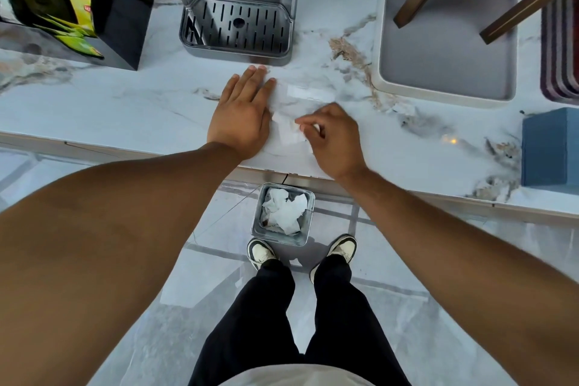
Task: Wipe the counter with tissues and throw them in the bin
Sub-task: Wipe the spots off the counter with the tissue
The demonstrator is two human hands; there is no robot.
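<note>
Marble-patterned desk (131,103) carried a white tissue (289,116) lying between the person's hands near the front edge. Left hand (242,113) lay flat and open, its fingers pinning the tissue's left side; right hand (332,138) was pinched shut on its near corner. Spread flat, the tissue ran away from the person. Directly below on the floor stood the bin (308,216), already holding crumpled tissues.

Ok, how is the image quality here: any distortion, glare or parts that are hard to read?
Head view: wide-angle bending curves the counter edge and swells the forearms; small glare spot near the blue box; the white tissue between left hand and right hand nearly blends into the pale marble; bin reads clearly.
</note>
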